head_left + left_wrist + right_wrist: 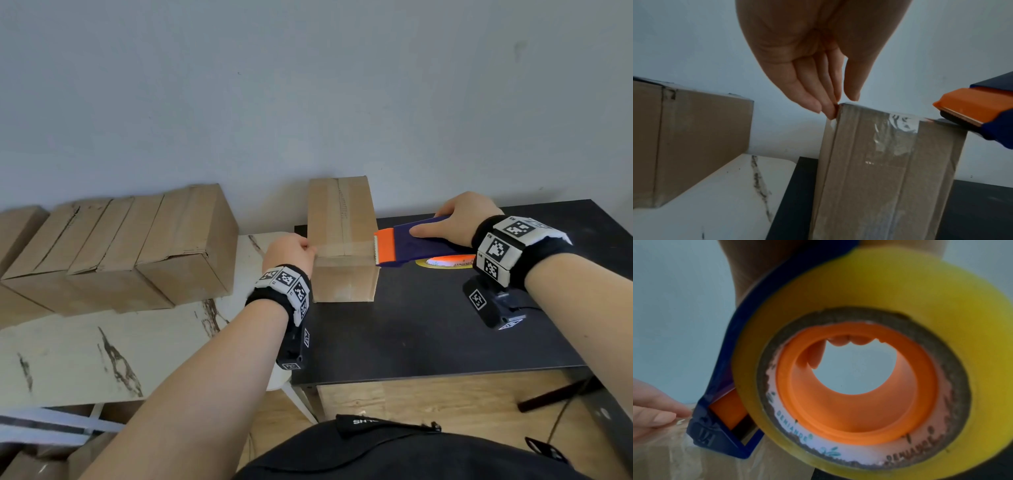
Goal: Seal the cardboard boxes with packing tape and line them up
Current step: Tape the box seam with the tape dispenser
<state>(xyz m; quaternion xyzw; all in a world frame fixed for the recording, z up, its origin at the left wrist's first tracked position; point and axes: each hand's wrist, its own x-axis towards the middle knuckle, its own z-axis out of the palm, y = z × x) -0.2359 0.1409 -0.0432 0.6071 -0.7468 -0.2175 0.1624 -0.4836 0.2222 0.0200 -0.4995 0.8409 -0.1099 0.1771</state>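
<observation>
The cardboard box (342, 240) stands at the left end of the black table (445, 325). A strip of clear packing tape (346, 247) already crosses its top near the front edge, from the left hand (291, 250), whose fingertips (828, 112) pinch the tape's end at the box's left edge, to the tape dispenser (411, 245) gripped by the right hand (459, 219) at the right edge. Cutting the strip and lining this box up seem to remain. Roughly four other boxes (130, 246) sit in a row on the marble-patterned surface (102, 349); one roll (879, 361) is loaded
</observation>
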